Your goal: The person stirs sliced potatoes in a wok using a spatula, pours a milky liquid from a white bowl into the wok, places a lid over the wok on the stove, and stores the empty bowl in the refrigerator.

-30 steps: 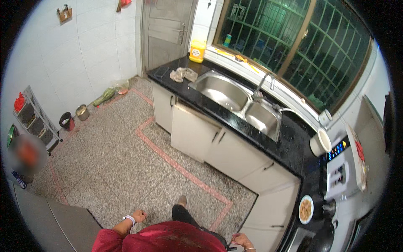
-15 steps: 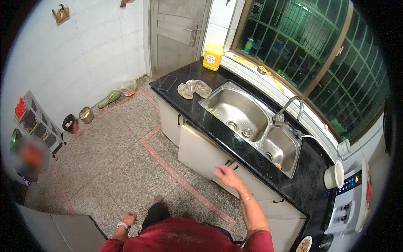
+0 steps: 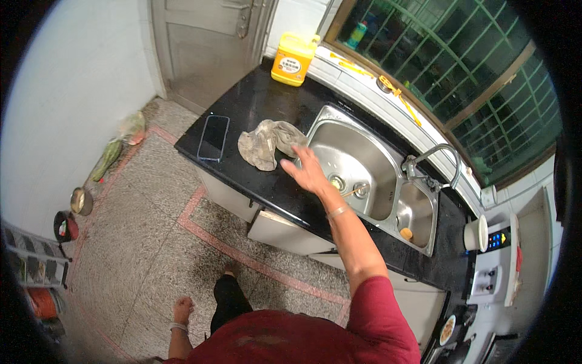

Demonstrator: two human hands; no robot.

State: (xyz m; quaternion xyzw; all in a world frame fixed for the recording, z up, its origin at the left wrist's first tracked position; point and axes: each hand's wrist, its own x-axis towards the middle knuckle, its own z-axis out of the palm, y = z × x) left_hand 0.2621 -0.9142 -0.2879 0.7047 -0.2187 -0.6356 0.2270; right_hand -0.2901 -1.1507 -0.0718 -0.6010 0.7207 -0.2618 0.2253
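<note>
A crumpled grey-beige rag lies on the black countertop, against the left rim of the steel double sink. My right hand reaches over the sink's front left corner with thumb and fingers apart. Its fingertips overlap the rag's right edge in the view; whether they touch it I cannot tell. Nothing is held in that hand. Down at my side, above the floor, hangs my left hand, its fingers loosely curled and nothing seen in it. Left of the rag rests a phone with a dark screen.
A yellow jug stands at the counter's far end. The curved faucet rises behind the sink, and a white pot is at the right. Below the counter a cabinet door juts out. Bins line the left wall.
My right hand has risen from in front of the cabinets and moved forward to the rag. The view has shifted closer to the counter. My left hand still hangs low.
</note>
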